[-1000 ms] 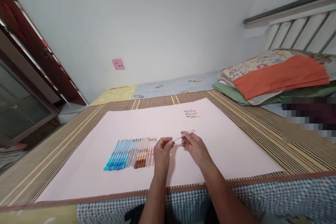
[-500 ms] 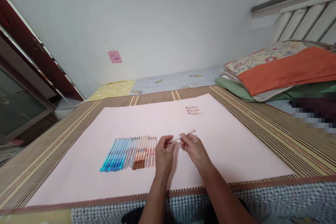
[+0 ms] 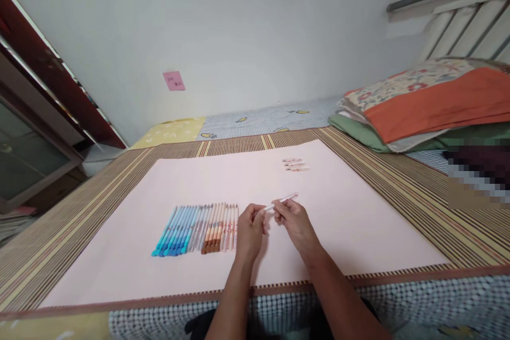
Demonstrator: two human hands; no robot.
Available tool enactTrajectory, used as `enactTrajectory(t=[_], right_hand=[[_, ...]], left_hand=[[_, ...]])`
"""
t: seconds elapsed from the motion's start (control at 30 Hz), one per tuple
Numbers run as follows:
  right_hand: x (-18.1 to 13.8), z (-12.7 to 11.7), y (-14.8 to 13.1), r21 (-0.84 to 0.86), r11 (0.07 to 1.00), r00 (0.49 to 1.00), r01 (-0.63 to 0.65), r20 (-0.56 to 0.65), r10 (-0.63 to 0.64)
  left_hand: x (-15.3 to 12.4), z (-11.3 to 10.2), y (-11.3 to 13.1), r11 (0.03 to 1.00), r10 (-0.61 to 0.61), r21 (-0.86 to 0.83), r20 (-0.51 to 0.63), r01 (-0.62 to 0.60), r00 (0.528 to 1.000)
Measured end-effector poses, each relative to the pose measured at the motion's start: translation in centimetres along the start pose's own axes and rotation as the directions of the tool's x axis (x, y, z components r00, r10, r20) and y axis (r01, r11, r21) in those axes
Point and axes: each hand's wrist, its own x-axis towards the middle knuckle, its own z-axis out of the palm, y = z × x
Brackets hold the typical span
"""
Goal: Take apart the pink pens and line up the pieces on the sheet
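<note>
Head cam shows both our hands pinching one slim whitish pen (image 3: 289, 197) over the pink sheet (image 3: 191, 180): our left hand (image 3: 251, 229) is clamped on its lower end, our right hand (image 3: 292, 219) grips it farther up, and they're close but not touching. Left of that we've got a tidy row of pens (image 3: 195, 228) running blue, greyish, peach-brown, then pale, plus three pale pens (image 3: 295, 164) lying farther back, all on the sheet, which covers part of a striped mat (image 3: 99, 196).

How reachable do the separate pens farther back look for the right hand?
Probably yes: bare pink sheet lies between the right hand and those pens, but it is holding a white pen.
</note>
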Motion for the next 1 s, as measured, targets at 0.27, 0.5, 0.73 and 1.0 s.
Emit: enactTrajectory(t=[0.27, 0.5, 0.73, 1.0], right_hand=[[-0.6, 0.3, -0.5, 0.025, 1.0, 0.998, 0.003, 0.067, -0.005], [0.0, 0.1, 0.7, -0.013, 1.0, 1.0, -0.005, -0.007, 0.004], [-0.2, 0.4, 0.3, 0.0, 1.0, 0.999, 0.018, 0.03, -0.018], [0.0, 0.2, 0.6, -0.018, 1.0, 1.0, 0.013, -0.02, -0.014]], left_hand=[[0.3, -0.5, -0.2, 0.984, -0.171, -0.042, 0.022, 0.172, 0.985], [0.2, -0.3, 1.1, 0.972, -0.067, -0.223, 0.023, 0.07, 0.997], [0.2, -0.5, 0.2, 0.951, -0.25, -0.176, 0.042, 0.253, 0.967], [0.2, -0.4, 0.7, 0.967, -0.113, -0.225, 0.044, 0.12, 0.993]])
